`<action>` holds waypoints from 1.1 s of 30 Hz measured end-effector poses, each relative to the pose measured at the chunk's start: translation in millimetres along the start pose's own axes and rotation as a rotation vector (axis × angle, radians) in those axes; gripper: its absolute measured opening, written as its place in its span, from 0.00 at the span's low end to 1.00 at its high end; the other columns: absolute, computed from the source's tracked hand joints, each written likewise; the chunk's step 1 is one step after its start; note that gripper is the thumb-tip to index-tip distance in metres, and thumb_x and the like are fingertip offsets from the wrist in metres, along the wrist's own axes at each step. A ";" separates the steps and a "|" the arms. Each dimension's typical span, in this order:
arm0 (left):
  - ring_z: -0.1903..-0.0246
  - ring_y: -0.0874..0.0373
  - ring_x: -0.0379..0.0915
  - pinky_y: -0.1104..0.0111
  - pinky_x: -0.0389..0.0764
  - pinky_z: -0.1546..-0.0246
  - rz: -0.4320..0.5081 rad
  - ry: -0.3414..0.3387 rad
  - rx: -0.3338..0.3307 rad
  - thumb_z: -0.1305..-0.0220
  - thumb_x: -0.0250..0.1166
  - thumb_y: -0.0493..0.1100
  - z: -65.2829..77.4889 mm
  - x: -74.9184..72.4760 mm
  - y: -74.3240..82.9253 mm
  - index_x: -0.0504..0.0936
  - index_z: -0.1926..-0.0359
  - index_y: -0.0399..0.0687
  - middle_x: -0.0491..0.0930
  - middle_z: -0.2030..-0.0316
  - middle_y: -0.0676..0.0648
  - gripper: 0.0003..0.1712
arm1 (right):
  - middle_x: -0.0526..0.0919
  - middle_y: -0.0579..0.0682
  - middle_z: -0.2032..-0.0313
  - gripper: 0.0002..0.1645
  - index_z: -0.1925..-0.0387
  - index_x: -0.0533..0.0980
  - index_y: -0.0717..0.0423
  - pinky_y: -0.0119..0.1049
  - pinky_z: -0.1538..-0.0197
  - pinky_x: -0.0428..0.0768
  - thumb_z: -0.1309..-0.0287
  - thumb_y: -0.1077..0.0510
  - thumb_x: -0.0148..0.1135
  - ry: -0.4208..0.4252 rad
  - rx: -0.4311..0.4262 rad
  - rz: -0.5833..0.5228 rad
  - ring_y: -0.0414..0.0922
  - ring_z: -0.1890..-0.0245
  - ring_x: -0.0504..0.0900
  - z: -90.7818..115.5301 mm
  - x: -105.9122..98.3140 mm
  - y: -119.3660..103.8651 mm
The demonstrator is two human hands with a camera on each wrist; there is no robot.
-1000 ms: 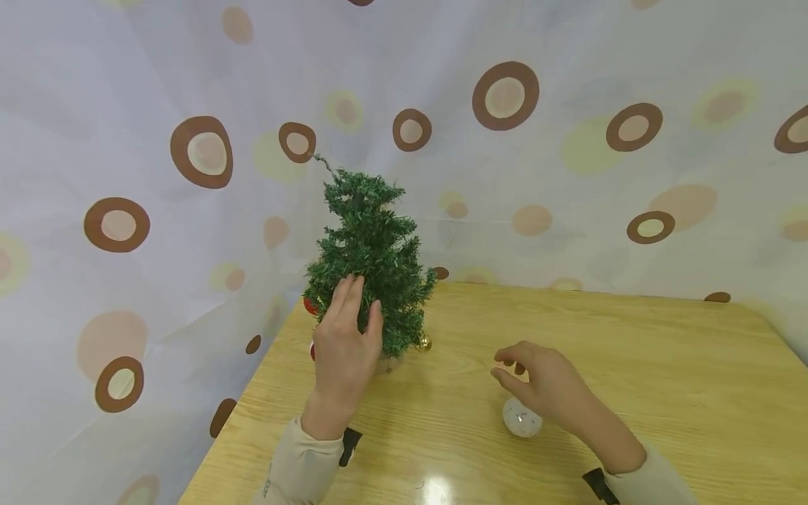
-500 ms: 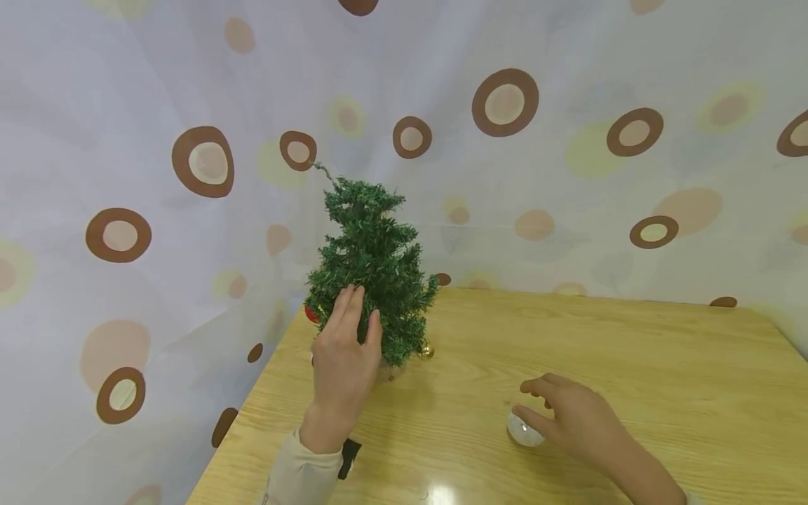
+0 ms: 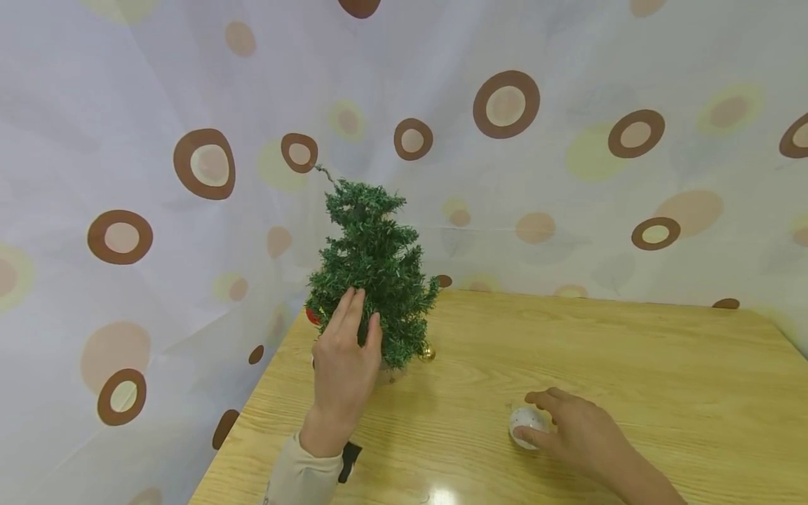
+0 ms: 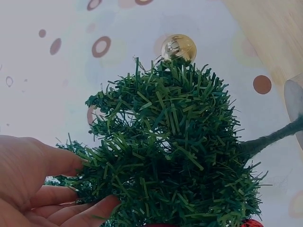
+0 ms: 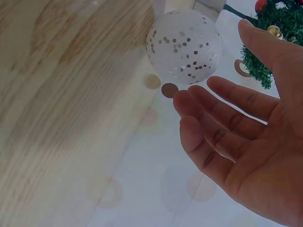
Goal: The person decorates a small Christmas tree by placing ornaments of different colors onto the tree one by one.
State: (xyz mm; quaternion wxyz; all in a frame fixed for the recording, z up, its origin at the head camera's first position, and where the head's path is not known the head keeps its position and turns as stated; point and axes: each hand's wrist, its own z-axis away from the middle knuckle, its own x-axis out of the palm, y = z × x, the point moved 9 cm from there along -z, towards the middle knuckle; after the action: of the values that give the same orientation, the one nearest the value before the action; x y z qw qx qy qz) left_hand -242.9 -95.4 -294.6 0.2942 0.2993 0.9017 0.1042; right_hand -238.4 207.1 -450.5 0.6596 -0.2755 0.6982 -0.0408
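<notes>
A small artificial Christmas tree (image 3: 372, 259) stands upright toward the left of the table. My left hand (image 3: 346, 365) rests against its near lower branches, thumb and fingers apart. In the left wrist view, the fingertips of that hand (image 4: 52, 189) reach into the green needles. A white Christmas ball (image 3: 527, 428) with shiny dots lies on the table to the tree's right. Around it comes my right hand (image 3: 581, 431), thumb on the near side and fingers beyond. In the right wrist view, a gap shows between the spotted ball (image 5: 183, 46) and the loosely bent fingers.
A gold ball (image 3: 427, 352) hangs low on the tree's right side, and a red one (image 3: 312, 315) shows at its left. The wooden table (image 3: 631, 351) meets a wall covering (image 3: 568, 175) printed with circles at the back and left.
My right hand has moved down and slightly right to the white Christmas ball, thumb now in front of it. The left hand stays at the tree. The head view has shifted slightly.
</notes>
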 end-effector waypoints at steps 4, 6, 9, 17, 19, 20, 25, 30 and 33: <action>0.43 0.35 0.84 0.49 0.89 0.51 0.003 0.002 -0.004 0.30 0.70 0.35 -0.8 -0.1 0.0 0.81 0.36 0.29 0.81 0.38 0.29 0.24 | 0.89 0.53 0.48 0.36 0.45 0.84 0.56 0.34 0.68 0.84 0.43 0.33 0.75 0.003 0.011 0.001 0.39 0.67 0.86 -0.2 3.4 0.8; 0.44 0.35 0.84 0.49 0.89 0.51 0.004 0.005 -0.004 0.30 0.70 0.34 -1.1 -0.1 0.0 0.81 0.36 0.29 0.81 0.38 0.29 0.24 | 0.89 0.52 0.50 0.36 0.46 0.84 0.57 0.31 0.68 0.83 0.44 0.35 0.76 0.022 -0.005 0.006 0.37 0.68 0.85 -0.1 3.4 -1.3; 0.44 0.35 0.84 0.49 0.89 0.51 0.007 0.008 -0.001 0.31 0.70 0.33 -1.8 -0.3 0.1 0.81 0.37 0.28 0.81 0.38 0.28 0.24 | 0.89 0.50 0.52 0.34 0.47 0.84 0.60 0.29 0.67 0.83 0.43 0.38 0.77 0.033 -0.033 -0.023 0.36 0.68 0.84 -0.4 3.9 -3.9; 0.45 0.35 0.85 0.50 0.89 0.53 0.003 0.010 0.015 0.32 0.71 0.31 -0.7 0.0 -0.1 0.81 0.37 0.28 0.82 0.39 0.29 0.24 | 0.88 0.51 0.51 0.28 0.48 0.84 0.61 0.35 0.60 0.89 0.45 0.49 0.80 0.028 -0.099 -0.043 0.44 0.62 0.89 0.7 4.4 -7.1; 0.45 0.35 0.85 0.50 0.89 0.53 0.002 0.007 0.014 0.32 0.71 0.32 -0.6 0.3 -0.6 0.81 0.37 0.28 0.82 0.39 0.29 0.24 | 0.88 0.51 0.50 0.28 0.47 0.84 0.60 0.41 0.57 0.90 0.46 0.50 0.81 0.030 -0.116 -0.015 0.47 0.60 0.90 1.0 4.0 -8.2; 0.45 0.35 0.85 0.49 0.89 0.53 0.003 0.005 0.013 0.32 0.71 0.32 -0.6 0.5 -0.7 0.81 0.37 0.29 0.82 0.39 0.29 0.24 | 0.88 0.51 0.50 0.28 0.47 0.84 0.60 0.44 0.55 0.90 0.46 0.51 0.82 0.030 -0.121 -0.001 0.49 0.58 0.90 1.2 3.8 -8.6; 0.44 0.35 0.85 0.49 0.89 0.52 0.008 0.000 0.010 0.31 0.70 0.32 -0.7 0.7 -0.6 0.81 0.36 0.29 0.82 0.39 0.29 0.24 | 0.87 0.52 0.47 0.30 0.45 0.83 0.58 0.50 0.52 0.89 0.49 0.55 0.82 0.005 -0.117 0.022 0.53 0.53 0.90 1.2 5.5 -9.1; 0.45 0.34 0.85 0.50 0.89 0.53 0.012 0.004 0.013 0.31 0.70 0.31 0.2 0.5 -0.3 0.81 0.37 0.28 0.82 0.39 0.28 0.23 | 0.86 0.53 0.46 0.30 0.42 0.82 0.58 0.46 0.53 0.90 0.48 0.57 0.80 -0.015 -0.105 0.009 0.52 0.52 0.89 2.1 7.1 -8.4; 0.45 0.34 0.85 0.50 0.89 0.52 0.014 0.004 0.016 0.31 0.69 0.30 0.5 0.5 -1.0 0.81 0.37 0.28 0.82 0.39 0.28 0.23 | 0.86 0.54 0.46 0.30 0.42 0.82 0.59 0.45 0.54 0.90 0.47 0.58 0.80 -0.015 -0.108 -0.009 0.52 0.52 0.89 2.8 7.4 -8.0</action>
State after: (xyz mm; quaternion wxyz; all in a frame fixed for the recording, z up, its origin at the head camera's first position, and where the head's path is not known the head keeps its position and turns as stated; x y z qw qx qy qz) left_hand -243.4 -96.0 -295.6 0.2892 0.3079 0.9009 0.0995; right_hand -233.0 197.9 -454.1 0.6489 -0.3141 0.6931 -0.0041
